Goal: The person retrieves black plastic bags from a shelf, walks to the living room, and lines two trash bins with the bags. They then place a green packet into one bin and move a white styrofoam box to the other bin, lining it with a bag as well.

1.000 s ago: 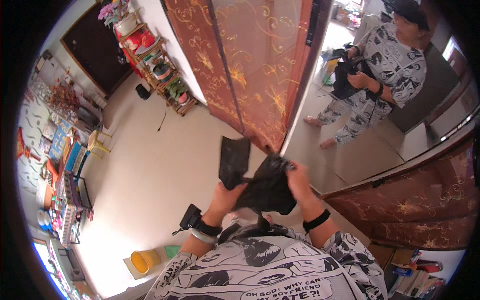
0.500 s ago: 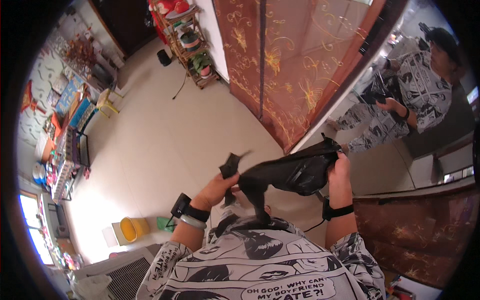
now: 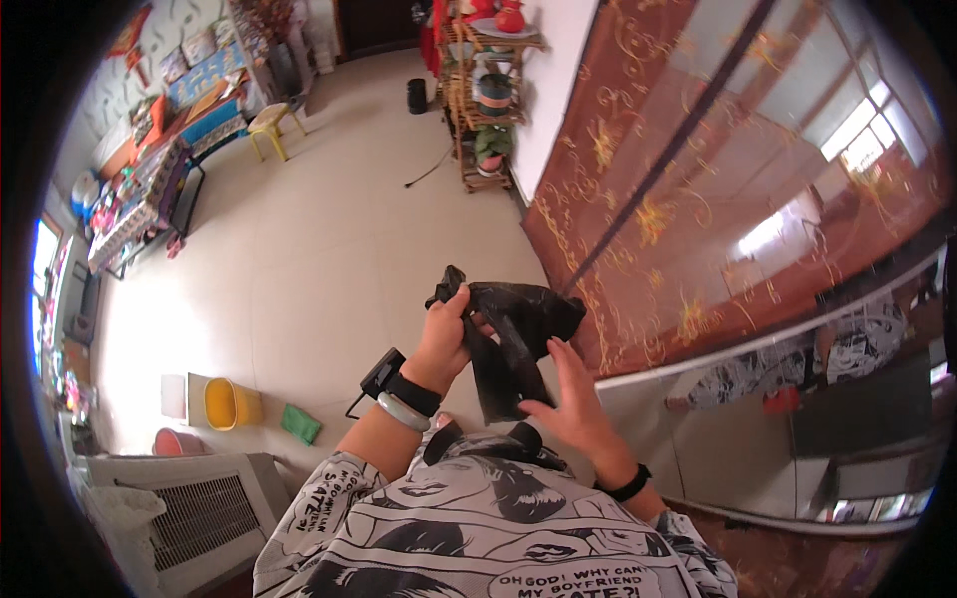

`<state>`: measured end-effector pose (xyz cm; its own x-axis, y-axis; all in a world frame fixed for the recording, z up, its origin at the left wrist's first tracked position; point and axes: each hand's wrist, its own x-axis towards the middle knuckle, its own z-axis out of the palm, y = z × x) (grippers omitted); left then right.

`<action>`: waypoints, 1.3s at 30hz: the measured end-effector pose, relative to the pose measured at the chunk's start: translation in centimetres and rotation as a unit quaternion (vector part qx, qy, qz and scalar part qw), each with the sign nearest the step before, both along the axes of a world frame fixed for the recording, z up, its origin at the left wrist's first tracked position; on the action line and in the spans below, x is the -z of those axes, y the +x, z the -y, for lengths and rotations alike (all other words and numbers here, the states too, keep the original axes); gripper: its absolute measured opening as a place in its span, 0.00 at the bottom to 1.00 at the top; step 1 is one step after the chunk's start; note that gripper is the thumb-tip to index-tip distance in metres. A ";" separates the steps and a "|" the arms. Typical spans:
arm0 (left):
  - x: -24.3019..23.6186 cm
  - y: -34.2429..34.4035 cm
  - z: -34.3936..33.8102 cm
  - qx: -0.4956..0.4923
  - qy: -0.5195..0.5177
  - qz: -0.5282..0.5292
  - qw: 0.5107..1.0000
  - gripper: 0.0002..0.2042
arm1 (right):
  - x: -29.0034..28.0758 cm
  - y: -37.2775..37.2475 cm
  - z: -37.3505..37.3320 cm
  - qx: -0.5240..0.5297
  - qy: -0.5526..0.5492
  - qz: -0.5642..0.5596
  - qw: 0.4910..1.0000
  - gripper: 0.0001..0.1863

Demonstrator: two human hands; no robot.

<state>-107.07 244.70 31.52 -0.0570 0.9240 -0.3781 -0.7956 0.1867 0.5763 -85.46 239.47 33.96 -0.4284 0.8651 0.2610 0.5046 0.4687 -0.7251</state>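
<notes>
A thin black plastic bag (image 3: 528, 311) hangs crumpled in front of my body, its folds drooping toward my waist. My left hand (image 3: 442, 334) is closed on the bag's gathered left end, with the thumb on top. Beside the bag's lower right side is my right hand (image 3: 578, 404), its fingers stretched out and thumb spread apart. The right thumb tip lies against the hanging fold or just in front of it; I cannot tell which. Each wrist wears a black strap, and the left one also has a silvery bangle.
A yellow bucket (image 3: 231, 404), a pink bucket (image 3: 177, 442) and a green cloth (image 3: 300, 424) are at lower left, beside a grey vented appliance (image 3: 199, 513). Ahead stand a wooden plant rack (image 3: 483, 125) and yellow stool (image 3: 274, 130). A brown patterned curtain (image 3: 648, 199) hangs right, above a mirror (image 3: 847, 419).
My right hand has released the bag's right end and moved left and down, fingers spreading. The bag, stretched between both hands before, now hangs bunched from my left hand. The view has turned rightward.
</notes>
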 end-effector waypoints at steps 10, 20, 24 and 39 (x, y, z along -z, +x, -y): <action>1.4 -12.1 -2.0 -0.100 -0.051 -0.101 0.989 0.10 | 3.4 -10.4 -9.6 0.026 -0.224 -0.145 0.963 0.09; 1.3 -15.0 -3.9 0.035 -0.067 -0.353 0.933 0.12 | 5.1 -24.5 -20.8 -0.153 -0.407 -0.211 0.876 0.12; -0.1 -19.0 -8.4 -0.069 -0.126 -0.322 0.936 0.10 | 4.1 -29.8 -26.4 -0.226 -0.496 -0.167 0.822 0.10; 3.3 -28.0 -14.8 -0.375 -0.130 -0.018 0.918 0.12 | 6.4 -43.5 -37.6 -0.398 -0.445 0.019 0.802 0.12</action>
<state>-135.12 259.51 28.19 -0.6566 0.4997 -0.5649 -0.7378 -0.2702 0.6186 -128.97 277.05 27.51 -0.9307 0.1494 -0.3339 0.3316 -0.0411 -0.9425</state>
